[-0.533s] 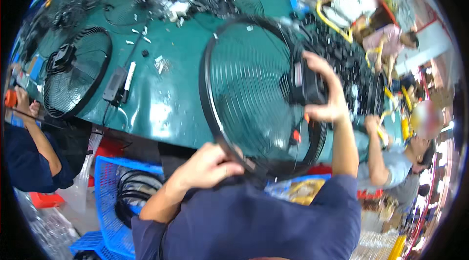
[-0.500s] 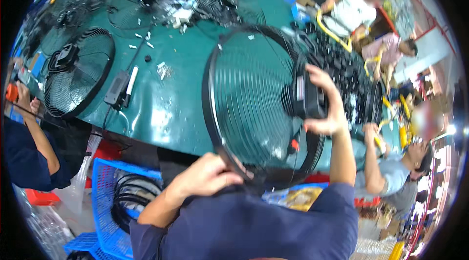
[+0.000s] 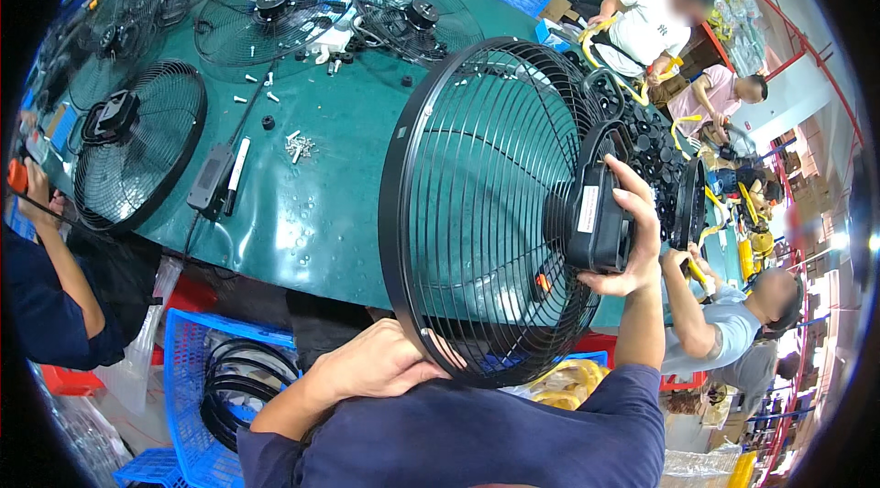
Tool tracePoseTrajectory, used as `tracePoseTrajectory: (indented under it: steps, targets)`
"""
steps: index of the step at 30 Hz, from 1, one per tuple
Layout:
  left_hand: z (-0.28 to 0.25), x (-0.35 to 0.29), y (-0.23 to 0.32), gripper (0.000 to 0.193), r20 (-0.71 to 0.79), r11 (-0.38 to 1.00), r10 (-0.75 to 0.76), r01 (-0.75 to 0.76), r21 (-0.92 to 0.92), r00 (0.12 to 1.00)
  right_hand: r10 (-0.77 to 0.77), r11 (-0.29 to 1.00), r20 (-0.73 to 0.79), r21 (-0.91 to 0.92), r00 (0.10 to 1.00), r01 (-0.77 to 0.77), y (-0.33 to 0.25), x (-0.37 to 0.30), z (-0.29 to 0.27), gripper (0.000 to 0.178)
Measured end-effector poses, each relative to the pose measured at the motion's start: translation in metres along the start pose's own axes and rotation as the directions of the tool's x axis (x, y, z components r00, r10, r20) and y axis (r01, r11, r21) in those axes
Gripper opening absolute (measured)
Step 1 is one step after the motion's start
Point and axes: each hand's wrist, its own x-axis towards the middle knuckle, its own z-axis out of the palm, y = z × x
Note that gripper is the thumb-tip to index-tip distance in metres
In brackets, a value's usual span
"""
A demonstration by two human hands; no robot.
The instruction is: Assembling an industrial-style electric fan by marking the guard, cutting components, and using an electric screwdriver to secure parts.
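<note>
Our left hand (image 3: 380, 361) has its fingers clamped on the lower rim of one black fan cage (image 3: 495, 204), tilted at the near edge of the green table (image 3: 293, 236); our right hand (image 3: 642, 236) clamps its one motor housing (image 3: 600, 227) between thumb and fingers. Beside us, one blue crate (image 3: 181, 378) holds black hoops (image 3: 240, 387), too overlapped to count. Beyond, we see one white marker (image 3: 237, 164), one black box (image 3: 211, 178) and heaped white pieces (image 3: 299, 147).
</note>
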Motion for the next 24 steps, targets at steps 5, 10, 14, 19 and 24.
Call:
tracePoseTrajectory:
  steps: [5, 10, 14, 19, 24]
  targets:
    - [0.002, 0.007, 0.000, 0.022, -0.005, 0.999, 0.034, -0.033, 0.030, 0.999, -0.023, 1.000, -0.036, -0.016, 0.999, 0.022, 0.008, -0.014, 0.000, 0.101]
    - [-0.002, 0.023, -0.012, 0.022, 0.053, 0.988, -0.125, 0.129, -0.084, 0.991, 0.084, 0.996, -0.003, 0.017, 0.996, -0.084, 0.012, -0.015, -0.015, 0.099]
    - [0.000, 0.025, -0.045, 0.019, -0.355, 0.882, -0.439, 0.471, 0.003, 0.825, 0.228, 0.973, 0.036, -0.041, 0.973, -0.226, 0.044, -0.009, -0.025, 0.096]
    - [0.011, 0.020, -0.095, 0.007, -0.660, 0.803, -0.314, 0.562, 0.198, 0.682, 0.455, 0.858, -0.137, -0.199, 0.880, -0.475, 0.112, -0.049, -0.045, 0.090]
    - [0.020, 0.026, -0.095, 0.008, -0.704, 0.661, -0.078, 0.565, 0.494, 0.706, 0.617, 0.633, -0.316, -0.345, 0.720, -0.693, 0.217, -0.083, -0.065, 0.084]
